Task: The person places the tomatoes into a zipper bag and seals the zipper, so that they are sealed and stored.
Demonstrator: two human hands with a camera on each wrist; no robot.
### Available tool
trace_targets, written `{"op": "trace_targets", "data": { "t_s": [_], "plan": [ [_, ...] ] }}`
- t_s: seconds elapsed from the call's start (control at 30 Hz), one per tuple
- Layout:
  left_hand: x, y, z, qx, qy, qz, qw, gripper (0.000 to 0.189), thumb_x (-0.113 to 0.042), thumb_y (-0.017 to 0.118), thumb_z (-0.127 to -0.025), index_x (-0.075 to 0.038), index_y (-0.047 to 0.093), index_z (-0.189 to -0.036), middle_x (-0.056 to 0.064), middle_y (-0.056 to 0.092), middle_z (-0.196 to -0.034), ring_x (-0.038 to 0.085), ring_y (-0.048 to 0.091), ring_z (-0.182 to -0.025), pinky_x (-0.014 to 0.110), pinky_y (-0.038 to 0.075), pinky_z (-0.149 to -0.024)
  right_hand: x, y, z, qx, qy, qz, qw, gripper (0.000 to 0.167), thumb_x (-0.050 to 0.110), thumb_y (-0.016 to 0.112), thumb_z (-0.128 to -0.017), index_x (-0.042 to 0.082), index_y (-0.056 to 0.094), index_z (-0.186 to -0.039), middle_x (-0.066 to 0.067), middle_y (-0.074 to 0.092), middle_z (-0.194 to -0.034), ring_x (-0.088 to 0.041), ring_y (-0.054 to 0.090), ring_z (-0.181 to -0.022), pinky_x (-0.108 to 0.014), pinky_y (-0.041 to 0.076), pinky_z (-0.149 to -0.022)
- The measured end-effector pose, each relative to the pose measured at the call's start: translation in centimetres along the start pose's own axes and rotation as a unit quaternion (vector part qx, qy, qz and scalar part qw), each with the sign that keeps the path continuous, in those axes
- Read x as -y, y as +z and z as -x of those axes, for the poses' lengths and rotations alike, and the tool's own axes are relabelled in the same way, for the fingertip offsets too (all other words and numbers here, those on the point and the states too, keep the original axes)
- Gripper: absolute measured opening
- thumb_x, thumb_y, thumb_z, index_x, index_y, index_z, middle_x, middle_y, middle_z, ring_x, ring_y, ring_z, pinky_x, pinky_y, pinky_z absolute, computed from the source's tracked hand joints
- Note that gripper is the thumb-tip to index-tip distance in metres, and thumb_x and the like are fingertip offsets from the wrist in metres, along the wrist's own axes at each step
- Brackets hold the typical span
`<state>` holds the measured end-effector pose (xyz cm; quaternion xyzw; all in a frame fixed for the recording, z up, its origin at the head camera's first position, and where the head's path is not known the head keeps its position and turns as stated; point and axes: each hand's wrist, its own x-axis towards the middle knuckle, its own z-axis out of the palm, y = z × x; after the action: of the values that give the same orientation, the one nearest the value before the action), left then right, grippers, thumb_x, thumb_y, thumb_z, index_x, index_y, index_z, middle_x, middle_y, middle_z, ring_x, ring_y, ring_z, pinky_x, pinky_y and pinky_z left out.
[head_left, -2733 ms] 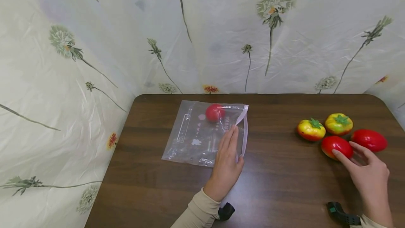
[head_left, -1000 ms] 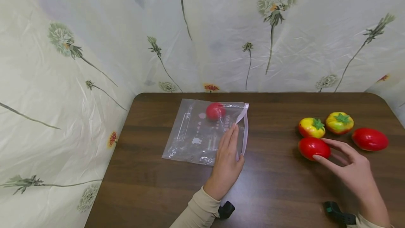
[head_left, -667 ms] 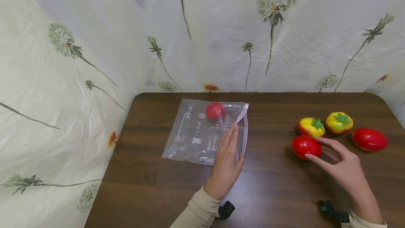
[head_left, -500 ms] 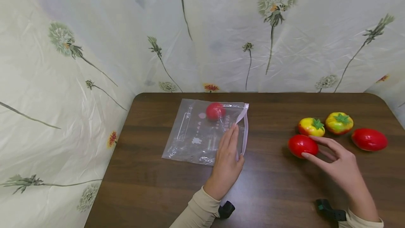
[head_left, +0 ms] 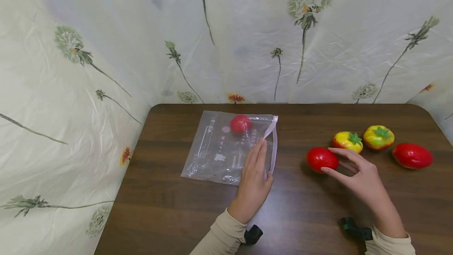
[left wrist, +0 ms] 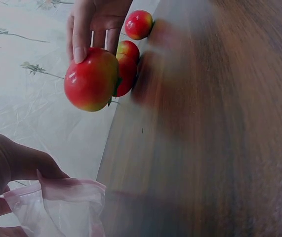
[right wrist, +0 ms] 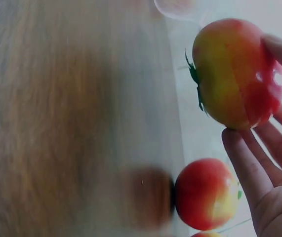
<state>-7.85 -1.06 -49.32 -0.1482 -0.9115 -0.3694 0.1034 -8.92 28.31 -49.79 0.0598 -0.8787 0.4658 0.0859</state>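
Note:
A tomato (head_left: 322, 160), glossy red with a yellow side and a green leafy top, is between the thumb and fingertips of my right hand (head_left: 357, 174). It is raised off the table, its leafy top facing down in the wrist views. My left hand (head_left: 253, 180) holds the mouth of a clear zip bag (head_left: 212, 145), fingers along the upper layer and thumb at the edge. In the left wrist view the pinkish rim (left wrist: 71, 190) gapes a little near the thumb. Inside the bag, by its far side, lies a red round fruit (head_left: 240, 124).
Two yellow-and-red tomatoes, one nearer (head_left: 348, 142) and one farther (head_left: 378, 137), sit on the right of the brown wooden table (head_left: 170, 207). Beside them lies a red one (head_left: 412, 156). A flower-patterned sheet (head_left: 226, 42) hangs behind the table and on the left.
My right hand has lifted the red tomato from the group and carried it left toward the bag. The left hand and bag have stayed in place.

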Motion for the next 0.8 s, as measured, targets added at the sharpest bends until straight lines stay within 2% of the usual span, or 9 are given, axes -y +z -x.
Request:
{"op": "trace_targets", "data": {
  "t_s": [0.17, 0.33, 0.53, 0.8],
  "plan": [
    [0.0, -0.1, 0.0, 0.007, -0.006, 0.005, 0.9999, 0.094, 0.001, 0.081, -0.082, -0.007, 0.032, -0.162, 0.007, 0.031, -0.17, 0.028, 0.036, -0.154, 0.046, 0.037, -0.124, 0.7, 0.2, -0.2, 0.008, -0.003, 0.004, 1.0, 0.058, 0.007, 0.089, -0.078, 0.012, 0.068, -0.132, 0.03, 0.06, -0.125, 0.023, 0.059, -0.106, 0.0, 0.047, -0.087],
    [0.1, 0.0, 0.0, 0.008, -0.004, 0.007, 0.9999, 0.093, 0.001, 0.081, -0.082, -0.006, 0.032, -0.161, 0.006, 0.03, -0.17, 0.027, 0.035, -0.154, 0.047, 0.038, -0.123, 1.3, 0.4, -0.5, 0.017, 0.0, -0.007, 0.9998, 0.058, 0.006, 0.088, -0.08, 0.011, 0.067, -0.134, 0.026, 0.061, -0.125, 0.022, 0.06, -0.106, -0.001, 0.048, -0.087],
    [0.1, -0.1, 0.0, 0.007, 0.0, 0.009, 0.9999, 0.095, 0.002, 0.081, -0.082, -0.007, 0.031, -0.162, 0.008, 0.031, -0.17, 0.028, 0.035, -0.154, 0.047, 0.039, -0.122, 2.0, 1.6, -1.2, 0.033, -0.023, -0.024, 0.9989, 0.059, 0.004, 0.088, -0.079, 0.008, 0.067, -0.134, 0.023, 0.061, -0.125, 0.02, 0.062, -0.105, -0.004, 0.051, -0.086],
    [0.0, -0.2, 0.0, 0.028, -0.022, 0.025, 0.9991, 0.098, 0.001, 0.081, -0.083, -0.013, 0.027, -0.164, 0.003, 0.026, -0.172, 0.025, 0.032, -0.155, 0.046, 0.04, -0.121, 3.2, 3.7, -2.5, 0.04, -0.041, -0.025, 0.998, 0.059, 0.007, 0.088, -0.079, 0.011, 0.067, -0.134, -0.012, 0.067, -0.13, 0.017, 0.058, -0.111, -0.005, 0.05, -0.089]
  ]
}}
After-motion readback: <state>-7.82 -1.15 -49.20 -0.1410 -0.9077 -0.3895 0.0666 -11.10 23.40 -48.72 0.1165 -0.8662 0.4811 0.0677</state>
